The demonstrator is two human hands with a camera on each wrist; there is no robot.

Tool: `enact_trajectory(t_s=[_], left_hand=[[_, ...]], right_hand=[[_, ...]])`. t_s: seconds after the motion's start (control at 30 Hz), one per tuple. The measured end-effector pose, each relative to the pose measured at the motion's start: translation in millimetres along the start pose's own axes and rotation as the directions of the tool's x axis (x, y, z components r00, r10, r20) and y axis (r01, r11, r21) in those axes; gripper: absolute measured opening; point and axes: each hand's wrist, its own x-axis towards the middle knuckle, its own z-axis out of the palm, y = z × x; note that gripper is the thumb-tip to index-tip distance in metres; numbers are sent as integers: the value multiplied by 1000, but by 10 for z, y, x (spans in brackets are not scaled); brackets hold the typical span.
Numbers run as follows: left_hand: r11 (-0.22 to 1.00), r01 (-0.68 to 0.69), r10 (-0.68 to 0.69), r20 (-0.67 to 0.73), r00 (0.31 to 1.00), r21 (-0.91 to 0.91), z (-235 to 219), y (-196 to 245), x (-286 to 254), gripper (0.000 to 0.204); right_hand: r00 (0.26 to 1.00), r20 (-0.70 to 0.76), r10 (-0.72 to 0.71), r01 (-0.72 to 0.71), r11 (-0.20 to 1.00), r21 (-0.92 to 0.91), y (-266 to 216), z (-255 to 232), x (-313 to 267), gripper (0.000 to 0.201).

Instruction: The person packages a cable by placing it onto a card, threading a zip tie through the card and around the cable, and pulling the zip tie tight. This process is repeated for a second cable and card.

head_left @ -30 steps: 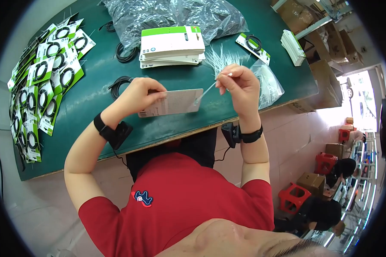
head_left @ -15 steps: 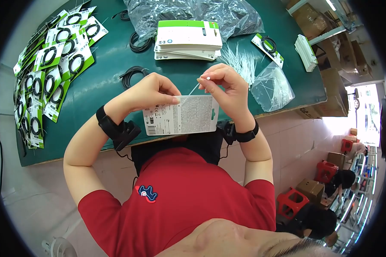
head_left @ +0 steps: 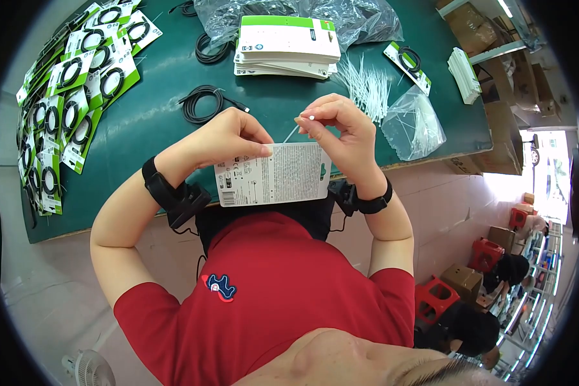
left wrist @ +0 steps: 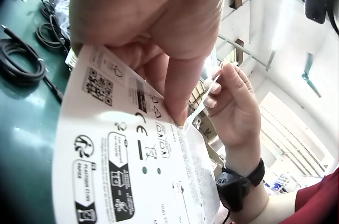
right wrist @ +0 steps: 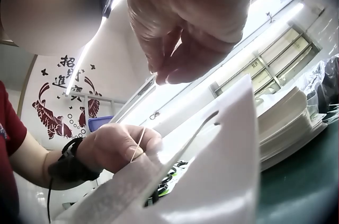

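In the head view my left hand (head_left: 228, 136) grips a printed backing card (head_left: 276, 175) by its upper edge, thumb on the side that carries small text and symbols. A hang hole shows near the card's right end. My right hand (head_left: 345, 134) pinches a thin white cable tie (head_left: 291, 134) between thumb and forefinger. From there the tie slants down to the card's top edge, beside the left thumb. The left wrist view shows the tie (left wrist: 197, 113) reaching the card next to the left fingertips. In the right wrist view the card's other face is close to the lens.
Behind the hands are a stack of cards (head_left: 286, 48), loose cable ties (head_left: 365, 83) and a plastic bag (head_left: 413, 125). A coiled black cable (head_left: 202, 105) lies left of the stack. Carded cables (head_left: 71, 74) pile up at the far left. A large clear bag (head_left: 360, 19) is at the back.
The card has turned from nearly edge-on to show its printed face. My right hand has come left, closer to the left hand, still pinching the cable tie. The head view has shifted.
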Motion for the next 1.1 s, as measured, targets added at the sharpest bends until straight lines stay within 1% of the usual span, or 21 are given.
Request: enact_trajectory(t_s=[0.03,0.13,0.17,0.27,0.3,0.33,0.37,0.4,0.43,0.53,0.57,0.6,0.67,0.7,0.8,0.87,0.93,1.03,1.1], left_hand=[[1000,6,-6,-1,1000,1,8,11,-13,24],[1000,26,-26,-4,1000,-5,37,-4,-46,23],[999,40,-40,-6,999,-12,51,-15,-59,23],[998,63,-63,-6,998,-15,126,-32,-125,23],[998,69,-69,-8,998,-12,160,-33,-157,23],[997,76,-76,-11,997,-9,193,-40,-186,23],[996,85,-85,-6,996,-13,220,-47,-212,23],[994,105,-105,-5,994,-28,242,-50,-236,23],[991,124,-124,-4,992,-44,261,-53,-257,22],[985,153,-154,-3,988,-79,333,-111,-324,22],[983,155,-156,-6,988,-98,358,-136,-342,22],[981,157,-159,-8,987,-117,374,-158,-352,21],[977,160,-162,-4,987,-141,396,-212,-359,22],[974,157,-160,-5,987,-165,405,-237,-362,22],[968,172,-173,8,985,-183,409,-241,-364,21],[964,203,-201,30,979,-173,400,-219,-369,19],[965,191,-188,36,982,-180,404,-194,-398,21],[966,166,-160,45,986,-199,413,-161,-423,26],[975,161,-155,53,987,-155,421,-142,-414,28]], right_hand=[[1000,0,1,-1,1000,0,-8,8,-2,11],[977,102,188,-193,980,41,-60,39,-23,10],[976,101,190,-195,980,42,-88,62,-35,10],[888,190,418,-439,894,86,-173,167,-95,13],[886,189,423,-444,892,89,-163,196,-127,13],[933,183,311,-317,949,2,-140,229,-172,14],[963,187,195,-182,980,-83,-115,262,-221,15],[976,202,75,-41,985,-166,-102,284,-257,15],[976,202,80,-48,986,-161,-99,296,-279,15],[984,162,-80,112,973,-202,-105,328,-339,18],[984,160,-75,106,974,-199,-118,331,-357,18],[988,152,17,8,987,-158,-141,331,-373,18],[969,150,198,-189,979,-72,-168,333,-405,16],[968,149,202,-194,979,-70,-161,340,-423,16],[963,262,61,-22,989,-148,-119,355,-467,15],[966,253,47,-3,985,-171,-111,364,-465,12],[970,244,13,42,975,-219,-106,373,-456,6],[966,259,23,38,973,-228,-96,359,-480,10],[963,268,29,35,972,-233,-92,358,-498,12]])
